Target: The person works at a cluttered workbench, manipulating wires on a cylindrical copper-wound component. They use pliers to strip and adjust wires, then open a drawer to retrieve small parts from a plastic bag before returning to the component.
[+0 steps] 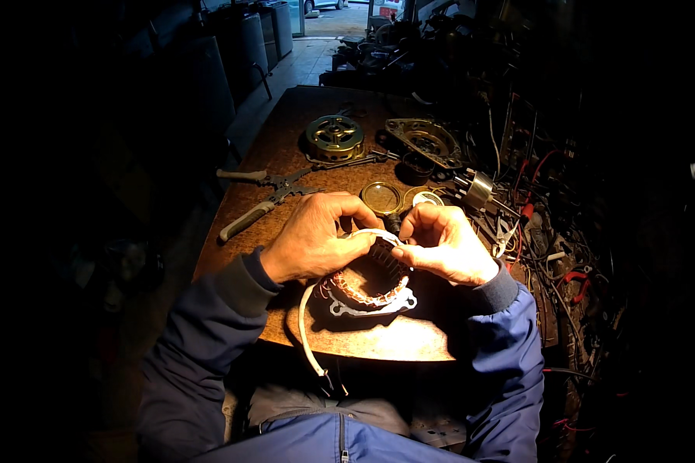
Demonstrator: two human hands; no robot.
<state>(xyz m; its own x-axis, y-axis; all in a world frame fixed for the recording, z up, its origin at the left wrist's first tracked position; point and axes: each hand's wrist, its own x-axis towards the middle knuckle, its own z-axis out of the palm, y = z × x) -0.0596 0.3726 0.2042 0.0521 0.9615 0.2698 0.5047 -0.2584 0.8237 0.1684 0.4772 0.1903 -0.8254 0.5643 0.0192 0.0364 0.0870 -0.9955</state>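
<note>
A motor stator (372, 306) with a pale metal flange and a ring of copper windings stands on the wooden table in front of me. Along its far rim runs a white sleeved wire bundle (373, 232). My left hand (316, 238) pinches this bundle between thumb and fingers at the ring's left side. On the right, my right hand (448, 243) has its thumb and fingertips closed on the bundle's other end. A pale cable (304, 332) leaves the stator's left side and hangs over the near table edge, its bare wire ends showing.
Wire-stripping pliers (266, 198) lie spread at the left. Farther back are a round brass-coloured motor cover (335, 139) and a second end housing (425, 142). A magnifying glass (381, 198) and a metal rotor (479, 190) lie beyond my hands. Tangled wires and tools crowd the right side.
</note>
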